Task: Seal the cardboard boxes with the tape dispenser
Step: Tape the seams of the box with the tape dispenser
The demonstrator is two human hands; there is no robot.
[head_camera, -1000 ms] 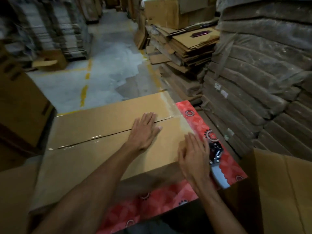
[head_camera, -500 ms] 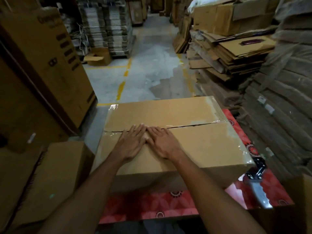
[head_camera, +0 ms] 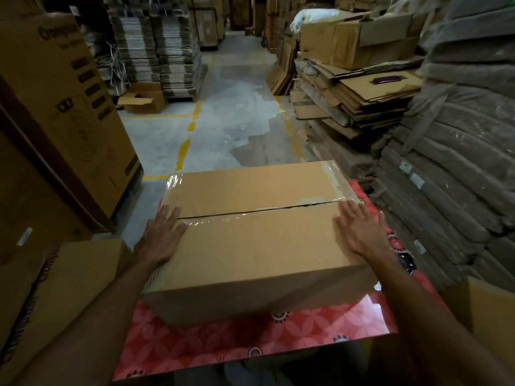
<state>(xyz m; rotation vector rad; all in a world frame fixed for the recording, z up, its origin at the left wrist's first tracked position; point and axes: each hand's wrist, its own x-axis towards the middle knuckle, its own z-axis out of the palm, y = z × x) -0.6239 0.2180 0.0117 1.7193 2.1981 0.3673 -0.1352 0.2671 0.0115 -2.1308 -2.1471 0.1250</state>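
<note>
Bearing the box point(head_camera: 259, 246), red floral tabletop point(head_camera: 195, 346), cardboard-stacked aisle point(head_camera: 223, 129)

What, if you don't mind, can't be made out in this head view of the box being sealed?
Head view only:
- Tape dispenser: only a dark bit shows; the right hand and its forearm hide the rest.
- Cardboard box end faces: out of sight below its top, with the left hand over one edge.
- Purple item on the flattened cartons: too small to identify.
</note>
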